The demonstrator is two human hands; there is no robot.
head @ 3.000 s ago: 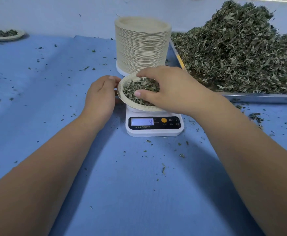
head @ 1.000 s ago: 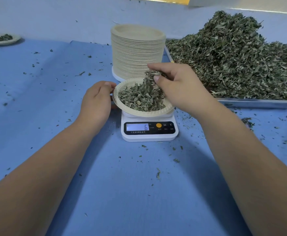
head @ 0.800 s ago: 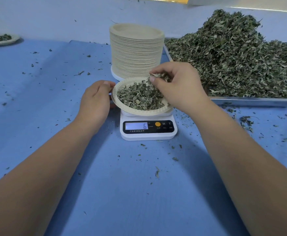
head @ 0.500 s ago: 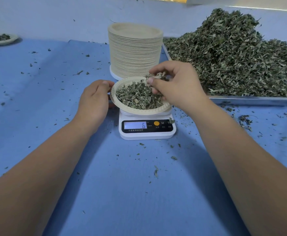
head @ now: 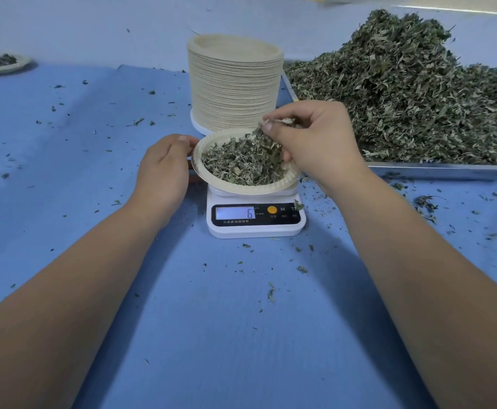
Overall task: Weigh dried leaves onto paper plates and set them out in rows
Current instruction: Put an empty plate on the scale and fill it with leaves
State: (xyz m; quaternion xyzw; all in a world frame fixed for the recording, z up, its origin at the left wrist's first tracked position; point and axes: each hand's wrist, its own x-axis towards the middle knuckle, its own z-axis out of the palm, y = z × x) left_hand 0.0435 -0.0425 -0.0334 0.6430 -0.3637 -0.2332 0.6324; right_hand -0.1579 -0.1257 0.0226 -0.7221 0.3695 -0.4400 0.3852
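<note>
— The fingers (head: 182, 140) of the left hand (head: 164, 166) are curled against the nine o'clock rim of the small round cream paper plate (head: 241, 188). I can't tell whether they pinch it or only steady it.

— Has that hand moved?

— No, it has stayed put. Far off at ten o'clock, one filled paper plate (head: 5, 70) sits alone on the blue cloth (head: 241, 335). The plate being filled rests on the white digital kitchen scale (head: 256, 230), dead centre, with its load of dried grey-green leaves (head: 241, 163). The tall stack of empty cream plates (head: 234, 90) stands just behind, at twelve.

— And the reading?

— The display (head: 235, 213) shows 6. Three seconds back it showed 9, with the right hand down among the leaves. Now the right hand (head: 318, 146) is up over the one o'clock rim, thumb and fingertips (head: 268, 126) closed on a pinch of leaves (head: 281, 121).

— So they're taking some off?

— That's my guess. The number has held at 6 this last second, so the portion is still being fine-tuned. The big heap of dried leaves (head: 412, 93) on the steel tray (head: 448, 171) lies at two o'clock, and this plate isn't ready for the rows yet.
</note>
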